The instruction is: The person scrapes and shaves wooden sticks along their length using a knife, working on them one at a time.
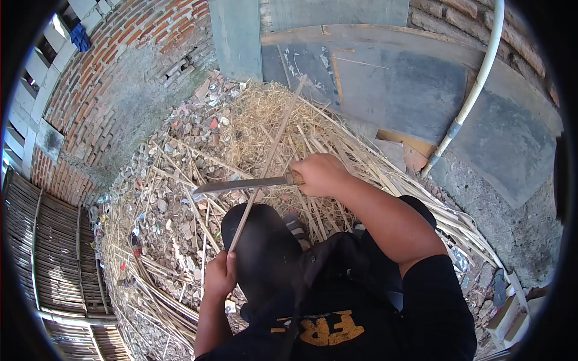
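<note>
My right hand [321, 175] is wrapped round the wooden handle of a long knife [244, 184], whose blade points left. The blade crosses a long, thin bamboo strip [278, 135] and appears to touch it. My left hand [221, 274] grips the near end of that strip, beside my dark-clad knee [259, 240]. From there the strip slants up and away, over a pile of pale shavings [259, 114]. The fingers of my left hand are partly hidden behind the thumb and fist.
Loose bamboo strips [385, 174] lie to the right, and more [162, 289] at lower left. Rubble [174, 222] covers the ground. A brick wall [114, 90] rises at left, dark panels [397, 78] lean at the back, and a white pipe [475, 96] stands at right.
</note>
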Motion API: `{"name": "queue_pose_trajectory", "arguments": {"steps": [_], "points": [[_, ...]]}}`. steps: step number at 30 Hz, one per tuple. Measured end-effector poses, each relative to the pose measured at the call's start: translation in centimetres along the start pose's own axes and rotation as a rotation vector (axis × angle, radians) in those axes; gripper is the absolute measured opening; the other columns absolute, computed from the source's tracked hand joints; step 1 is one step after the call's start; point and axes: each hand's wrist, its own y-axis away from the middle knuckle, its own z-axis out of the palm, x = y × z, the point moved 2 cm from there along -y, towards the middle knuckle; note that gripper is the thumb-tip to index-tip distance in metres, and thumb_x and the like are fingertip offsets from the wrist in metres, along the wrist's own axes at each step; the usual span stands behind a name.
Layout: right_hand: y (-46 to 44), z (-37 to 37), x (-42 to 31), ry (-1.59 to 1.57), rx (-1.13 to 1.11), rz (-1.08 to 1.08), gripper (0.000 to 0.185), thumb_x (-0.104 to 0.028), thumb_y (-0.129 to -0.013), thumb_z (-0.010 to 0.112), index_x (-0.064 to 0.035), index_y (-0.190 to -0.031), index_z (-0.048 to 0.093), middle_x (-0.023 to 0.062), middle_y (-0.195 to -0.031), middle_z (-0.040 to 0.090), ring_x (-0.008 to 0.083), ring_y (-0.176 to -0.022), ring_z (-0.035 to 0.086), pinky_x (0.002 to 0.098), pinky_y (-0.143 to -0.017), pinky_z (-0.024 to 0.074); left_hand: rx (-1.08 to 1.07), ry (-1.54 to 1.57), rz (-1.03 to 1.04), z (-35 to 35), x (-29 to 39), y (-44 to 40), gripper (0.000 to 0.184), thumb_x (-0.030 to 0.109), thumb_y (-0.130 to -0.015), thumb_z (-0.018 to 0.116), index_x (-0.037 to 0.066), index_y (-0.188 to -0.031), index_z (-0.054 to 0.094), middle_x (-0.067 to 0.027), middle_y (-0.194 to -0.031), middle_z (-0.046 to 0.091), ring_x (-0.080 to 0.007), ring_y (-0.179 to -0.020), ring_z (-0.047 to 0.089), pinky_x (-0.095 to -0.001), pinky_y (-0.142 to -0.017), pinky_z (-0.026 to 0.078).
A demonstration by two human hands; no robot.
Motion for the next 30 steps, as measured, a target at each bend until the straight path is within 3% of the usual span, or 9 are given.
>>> {"name": "queue_pose_trajectory", "arguments": {"steps": [3, 6, 7, 13, 20, 26, 30], "points": [[0.5, -0.8, -0.5, 0.013, -0.018, -0.006, 0.027, -0.021, -0.078, 0.072, -0.0110, -0.103, 0.074, 0.0164, -0.090, 0.074, 0.0395, -0.090, 0.072, 0.0516, -0.080, 0.0569, 0.024, 0.018, 0.050, 0.2, -0.2, -0.3, 0.047, 0.035, -0.110, 0.052, 0.000, -0.079, 0.054, -0.0261, -0.064, 0.060, -0.0497, -0.062, 0.061, -0.0529, -0.057, 0.045], [-1.1, 0.2, 3.1, -0.190, 0.138, 0.157, 0.027, -0.021, -0.078, 0.073, -0.0103, -0.102, 0.074, 0.0176, -0.089, 0.074, 0.0405, -0.088, 0.072, 0.0515, -0.079, 0.0568, 0.041, -0.002, 0.026, 0.4, -0.4, -0.2, 0.047, 0.035, -0.110, 0.053, 0.000, -0.079, 0.054, -0.0261, -0.064, 0.059, -0.0496, -0.061, 0.061, -0.0528, -0.056, 0.045], [-1.5, 0.0, 3.6, -0.204, 0.113, 0.185, 0.021, -0.022, -0.085, 0.069, -0.0138, -0.102, 0.075, 0.0149, -0.093, 0.075, 0.0378, -0.090, 0.074, 0.0506, -0.082, 0.0580, 0.048, -0.004, 0.017, 0.4, -0.4, -0.2, 0.046, 0.034, -0.110, 0.054, 0.000, -0.078, 0.054, -0.0262, -0.064, 0.059, -0.0494, -0.061, 0.061, -0.0526, -0.056, 0.045], [-1.1, -0.4, 2.3, -0.185, 0.095, 0.139, 0.018, -0.020, -0.084, 0.069, -0.0129, -0.099, 0.075, 0.0153, -0.092, 0.075, 0.0379, -0.090, 0.073, 0.0506, -0.081, 0.0579, 0.036, 0.008, 0.008, 0.1, -0.7, 0.1, 0.046, 0.035, -0.110, 0.053, 0.000, -0.079, 0.054, -0.0264, -0.063, 0.059, -0.0501, -0.061, 0.061, -0.0535, -0.056, 0.045], [0.7, -0.8, -0.4, 0.090, 0.027, -0.063, 0.018, -0.018, -0.080, 0.070, -0.0126, -0.096, 0.074, 0.0149, -0.090, 0.075, 0.0371, -0.090, 0.073, 0.0507, -0.079, 0.0575, 0.010, -0.011, 0.060, 0.3, -0.7, -0.1, 0.047, 0.037, -0.110, 0.053, 0.001, -0.080, 0.054, -0.0258, -0.062, 0.058, -0.0502, -0.062, 0.061, -0.0539, -0.057, 0.045], [-1.4, -0.5, 3.5, -0.197, 0.092, 0.182, 0.019, -0.020, -0.082, 0.068, -0.0129, -0.099, 0.074, 0.0145, -0.093, 0.075, 0.0375, -0.090, 0.073, 0.0504, -0.081, 0.0579, 0.022, -0.017, 0.031, 0.2, -0.7, -0.3, 0.046, 0.036, -0.110, 0.054, 0.001, -0.080, 0.053, -0.0256, -0.062, 0.058, -0.0506, -0.061, 0.060, -0.0542, -0.056, 0.044], [-0.6, -1.4, 2.2, -0.162, 0.081, 0.146, 0.020, -0.020, -0.082, 0.069, -0.0125, -0.100, 0.074, 0.0152, -0.093, 0.075, 0.0375, -0.092, 0.073, 0.0507, -0.082, 0.0580, 0.003, 0.002, 0.012, 0.0, -0.7, -0.1, 0.046, 0.035, -0.110, 0.054, 0.000, -0.080, 0.053, -0.0269, -0.064, 0.059, -0.0510, -0.062, 0.061, -0.0548, -0.057, 0.045]]}}
